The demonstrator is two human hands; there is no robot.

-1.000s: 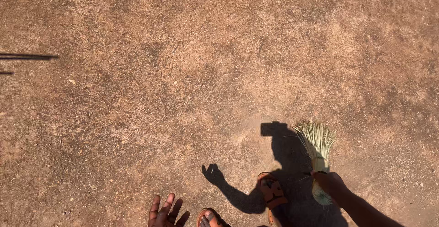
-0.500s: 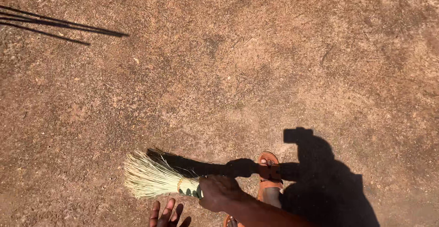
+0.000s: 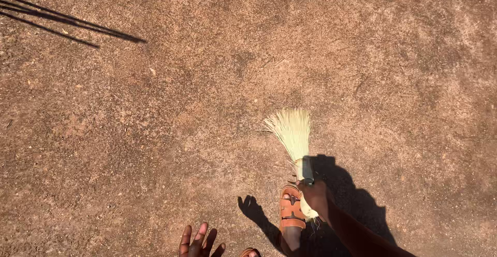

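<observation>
Straw hand broom [image 3: 292, 133] clamped in right hand [image 3: 316, 197], bristles fanned over dirt ground [image 3: 207, 81]. Left hand [image 3: 199, 242] fingers spread apart, palm cut off at frame bottom; orange sandal [image 3: 291, 213] partly shadowed.

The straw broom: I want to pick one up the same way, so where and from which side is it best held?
Grip the broom at its bound neck, where the right hand is closed round it, coming from the butt end nearest the body. There the straws are tied into one firm stem; the far end fans out loose.
</observation>
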